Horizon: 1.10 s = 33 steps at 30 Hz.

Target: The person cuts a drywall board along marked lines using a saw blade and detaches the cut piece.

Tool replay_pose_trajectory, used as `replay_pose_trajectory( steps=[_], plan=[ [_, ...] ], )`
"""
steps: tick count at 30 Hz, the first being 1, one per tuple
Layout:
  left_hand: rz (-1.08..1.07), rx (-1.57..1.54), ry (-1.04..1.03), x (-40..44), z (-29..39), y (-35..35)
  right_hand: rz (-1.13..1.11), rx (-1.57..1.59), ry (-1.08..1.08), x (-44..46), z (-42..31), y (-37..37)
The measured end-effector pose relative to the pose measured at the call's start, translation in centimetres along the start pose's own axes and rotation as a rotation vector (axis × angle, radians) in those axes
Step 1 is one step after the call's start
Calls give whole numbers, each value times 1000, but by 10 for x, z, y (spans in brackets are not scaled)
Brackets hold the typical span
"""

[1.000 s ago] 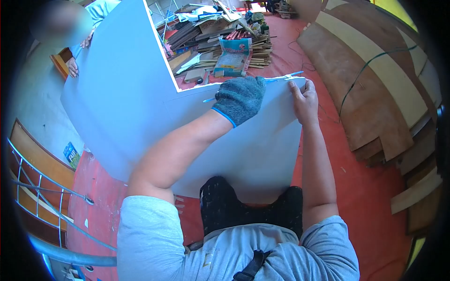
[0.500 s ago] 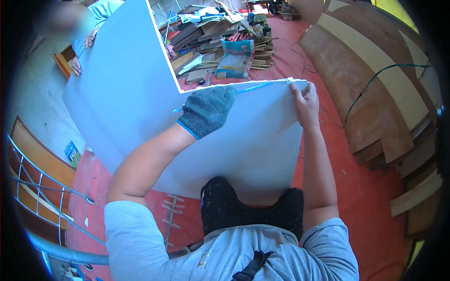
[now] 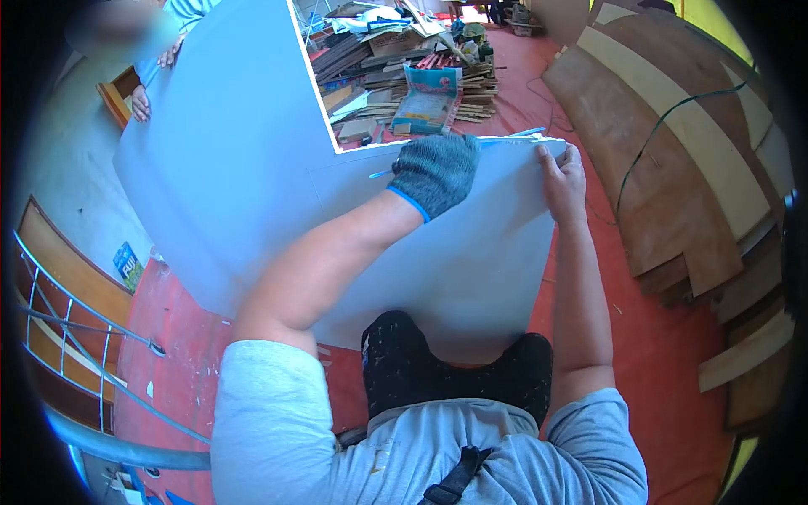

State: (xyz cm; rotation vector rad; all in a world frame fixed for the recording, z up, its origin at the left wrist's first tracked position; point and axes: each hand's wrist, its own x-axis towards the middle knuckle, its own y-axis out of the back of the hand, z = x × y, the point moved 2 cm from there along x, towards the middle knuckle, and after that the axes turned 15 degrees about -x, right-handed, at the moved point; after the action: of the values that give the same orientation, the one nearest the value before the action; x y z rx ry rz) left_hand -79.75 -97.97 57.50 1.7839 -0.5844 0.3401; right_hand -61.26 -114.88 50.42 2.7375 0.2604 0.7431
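A large pale grey-white board (image 3: 227, 185) with an L-shaped cutout stands tilted before my knees. My left hand (image 3: 435, 172), in a dark grey knit glove with blue trim, is closed around a long thin blue tool (image 3: 528, 133) at the board's upper edge. The tool sticks out on both sides of the fist; its exact kind is unclear. White crumbs sit on that edge near its right end. My bare right hand (image 3: 566, 183) grips the board's upper right corner, thumb on the near face, fingers partly hidden behind.
A co-worker's hands (image 3: 140, 103) hold the board's far left edge. Scrap wood (image 3: 379, 50) is piled behind it on the red floor covering (image 3: 665, 404). Curved brown panels (image 3: 648, 168) and a green cable (image 3: 640, 178) lie at right. A metal railing (image 3: 126, 450) stands at left.
My left hand has moved right along the board's edge with the blue tool, whose far end now pokes past the edge. The view has shifted slightly; my right hand keeps its grip.
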Motion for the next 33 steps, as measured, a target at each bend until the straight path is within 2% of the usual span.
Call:
replay_pose_trajectory(
  steps=[6, 7, 10, 11, 14, 15, 18, 19, 22, 23, 26, 30, 31, 33],
  plan=[
    [180, -73, -180, -34, -21, 22, 30, 35, 0, -4, -4, 3],
    [20, 31, -25, -32, -16, 16, 40, 11, 5, -4, 0, 3],
    [-16, 96, 33, 3, 3, -11, 17, 10, 16, 1, 9, -2],
    [33, 227, -6, 1, 3, -10, -15, 60, 7, 4, 11, -1],
    [-13, -60, 8, -35, -21, 20, -23, 119, 17, 6, 14, -3],
    [226, -139, -170, -38, -26, 27, -4, 133, 27, 6, 13, -5],
    [87, 96, -38, -32, -12, 9, 97, -6, 49, 3, 8, -7],
    [41, 146, -46, -19, -10, -7, 55, 29, 42, 7, 7, -8],
    [-67, 138, 94, -7, -5, -8, -37, 102, 9, 8, 7, -3],
    [-91, -14, 126, -20, -11, 15, -46, 109, 6, 6, 1, 2],
    [160, -158, -42, -56, -38, 20, -11, 65, 1, 4, 5, -3],
    [-28, 277, 23, -25, -16, -9, 46, 70, 63, 6, 9, -7],
    [-72, 183, 87, -17, -16, -13, 10, 82, 41, 5, 8, -5],
    [-2, 50, 55, -35, -27, 4, -65, 102, -3, 6, 6, 1]
  ],
)
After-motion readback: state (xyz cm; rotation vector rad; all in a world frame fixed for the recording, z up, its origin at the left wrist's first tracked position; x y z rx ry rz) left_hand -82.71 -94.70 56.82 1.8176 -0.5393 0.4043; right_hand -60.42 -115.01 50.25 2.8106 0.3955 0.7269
